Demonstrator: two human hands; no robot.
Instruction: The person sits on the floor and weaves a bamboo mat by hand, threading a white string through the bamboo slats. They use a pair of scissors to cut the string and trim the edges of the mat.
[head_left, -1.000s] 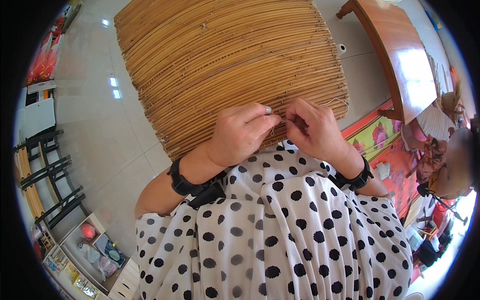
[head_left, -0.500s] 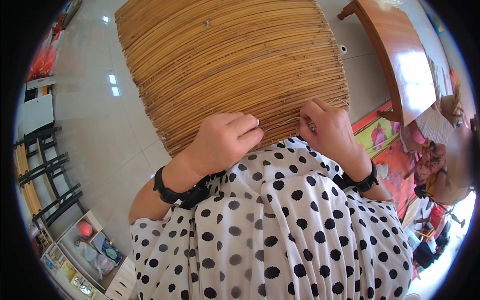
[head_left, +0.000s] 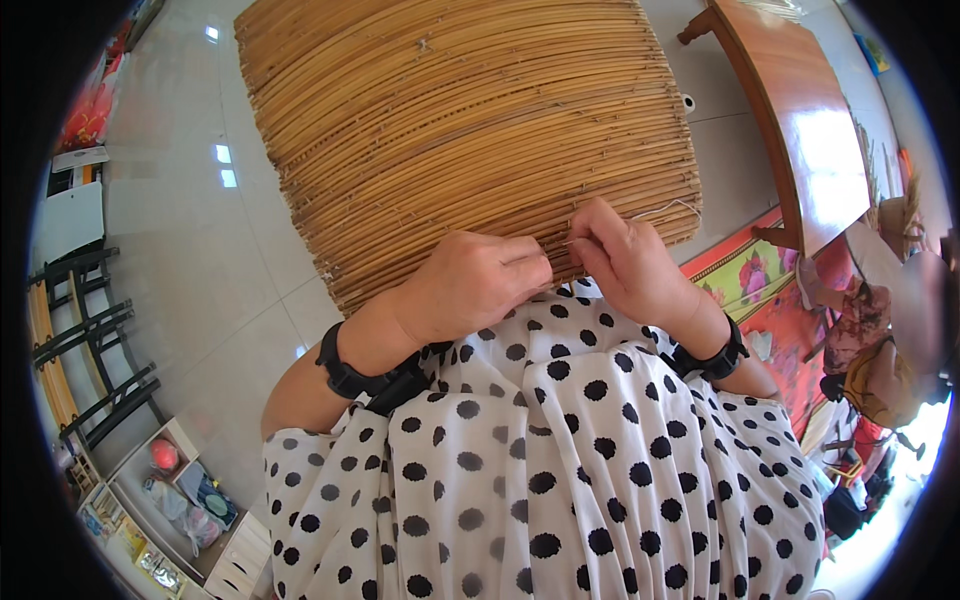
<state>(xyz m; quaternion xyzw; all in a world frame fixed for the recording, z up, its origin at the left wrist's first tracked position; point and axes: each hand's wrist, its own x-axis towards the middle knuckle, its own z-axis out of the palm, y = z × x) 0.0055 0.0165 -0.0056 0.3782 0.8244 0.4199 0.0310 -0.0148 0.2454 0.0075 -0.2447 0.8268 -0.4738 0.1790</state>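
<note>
A large mat of thin bamboo slats lies in front of me, its near edge against my lap. My left hand curls over that near edge, fingers closed on the slats. My right hand pinches a thin white thread that runs along the edge toward the mat's right corner. The two hands almost touch at the mat's rim. Both wrists carry black bands. My polka-dot garment fills the lower view.
A long wooden bench stands at the right. A person sits on a bright floral mat at the far right. Black chair frames and a low shelf with small items are at the left on the pale tiled floor.
My hands moved slightly left along the mat's near edge. The right hand has drawn a white thread out toward the right corner, and the left hand has shifted its grip beside it.
</note>
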